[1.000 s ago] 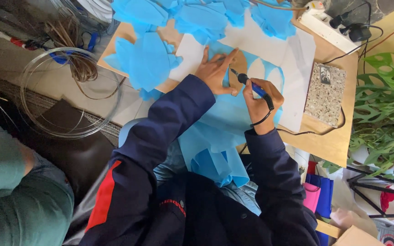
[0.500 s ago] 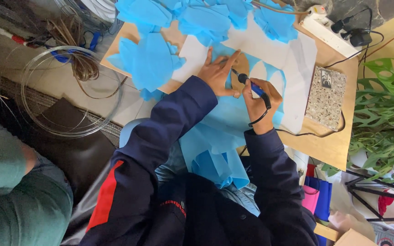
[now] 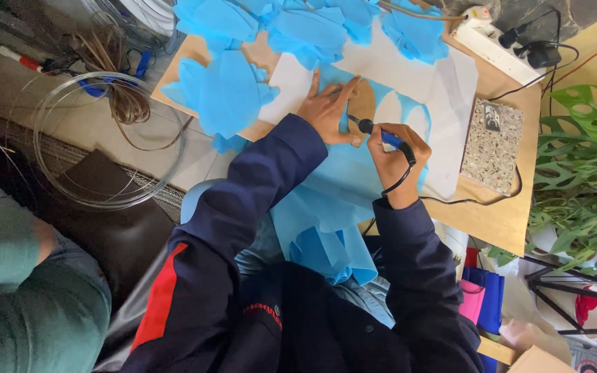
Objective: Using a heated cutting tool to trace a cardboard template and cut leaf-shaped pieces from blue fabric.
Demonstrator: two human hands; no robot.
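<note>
Head view, looking down on a wooden table [image 3: 499, 221]. Left hand [image 3: 326, 110] lies flat, fingers spread wide, pressing a brown cardboard template [image 3: 362, 100] onto a blue sheet [image 3: 340, 186] that drapes off the table edge into the lap. Right hand [image 3: 399, 155] is closed in a pen grip round a corded hot-tip cutting tool [image 3: 381, 135], tip touching the sheet just beside the template edge; cord runs back under the wrist.

Handling (judged): sheet looks thin, soft, very light, w/ no stiffness, so likely to shift or pucker; best held by flat pressure near the tip, not pinched. Template looks stiff, a usable guide. Tool: hold by blue barrel only.

Nearby: cut blue pieces [image 3: 226, 93], white paper [image 3: 416, 76] under the work, speckled block [image 3: 492, 145], wire coil [image 3: 105, 141], power strip [image 3: 495, 45].
</note>
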